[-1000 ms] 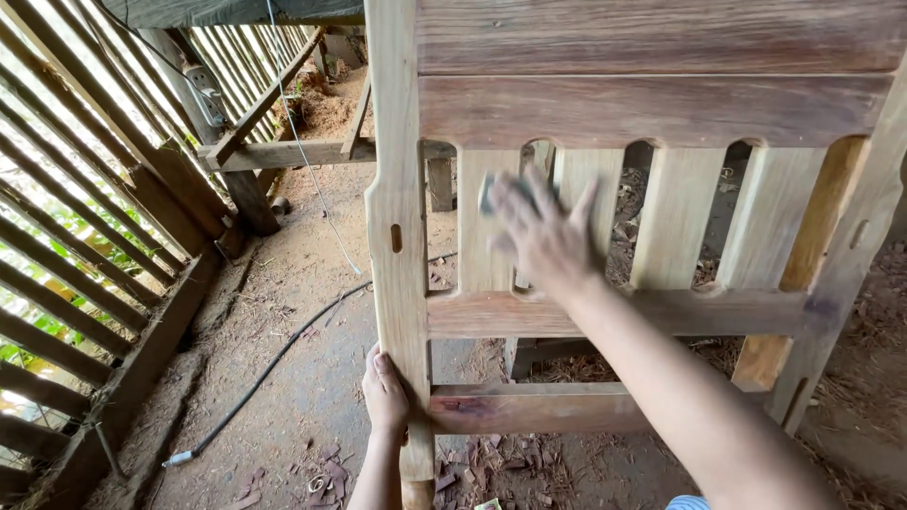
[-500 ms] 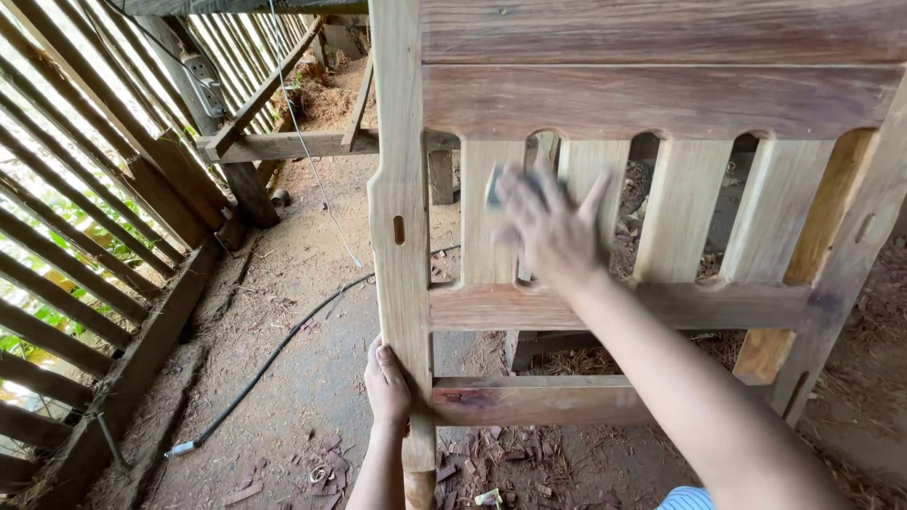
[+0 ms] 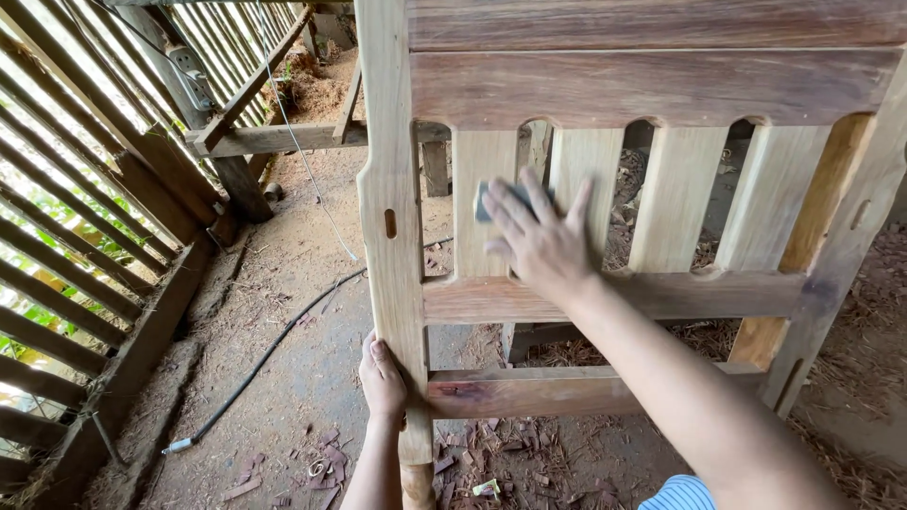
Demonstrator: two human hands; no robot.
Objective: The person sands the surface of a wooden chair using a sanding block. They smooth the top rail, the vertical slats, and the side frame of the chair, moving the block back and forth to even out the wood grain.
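Observation:
An unfinished wooden frame [image 3: 605, 90] with wide top boards, several upright slats and two lower rails stands on edge in front of me. My right hand [image 3: 540, 241] presses a small grey sanding pad [image 3: 494, 201] flat against the leftmost slat [image 3: 480, 179], fingers spread over it. My left hand [image 3: 383, 378] grips the frame's left post [image 3: 389, 217] low down, next to the bottom rail [image 3: 529, 389].
A slatted wooden wall [image 3: 85, 236] runs along the left. A black cable [image 3: 274, 345] lies across the dirt floor. Wood shavings [image 3: 491, 453] litter the ground below the frame. A timber beam and post [image 3: 246, 142] stand behind at the upper left.
My right hand with the pad has shifted slightly up and down the left slat. The left hand stays on the post.

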